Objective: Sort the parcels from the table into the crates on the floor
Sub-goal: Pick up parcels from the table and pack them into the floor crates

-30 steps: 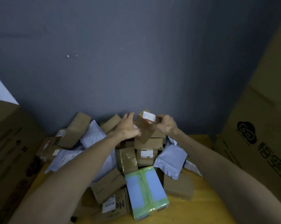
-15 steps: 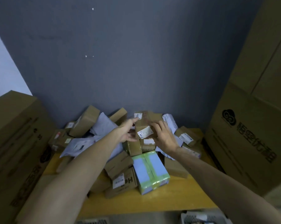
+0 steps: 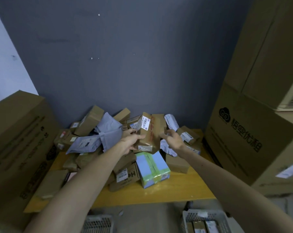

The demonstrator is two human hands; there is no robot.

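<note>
A brown taped cardboard parcel [image 3: 148, 132] with a white barcode label is lifted above the pile, tilted on end. My left hand [image 3: 130, 142] grips its lower left side. My right hand [image 3: 173, 140] hovers just to the parcel's right with fingers spread, apart from it. Below them a heap of brown boxes and grey mailer bags [image 3: 95, 142] covers the yellow table [image 3: 184, 187]. A box in green and blue wrap [image 3: 151, 167] lies at the pile's front. Two grey mesh crates show at the bottom edge: one [image 3: 98, 223] centre-left, one [image 3: 204, 221] on the right holding several parcels.
Large cardboard cartons flank the table: one [image 3: 19, 140] on the left, a tall stack [image 3: 253, 123] with a cloud logo on the right. A dark grey wall [image 3: 125, 64] stands behind the pile. Bare floor [image 3: 150, 216] lies between the crates.
The parcel has been raised and turned so its barcode label faces me. My right hand has let go of it and moved right. The view has pulled back, revealing the crates.
</note>
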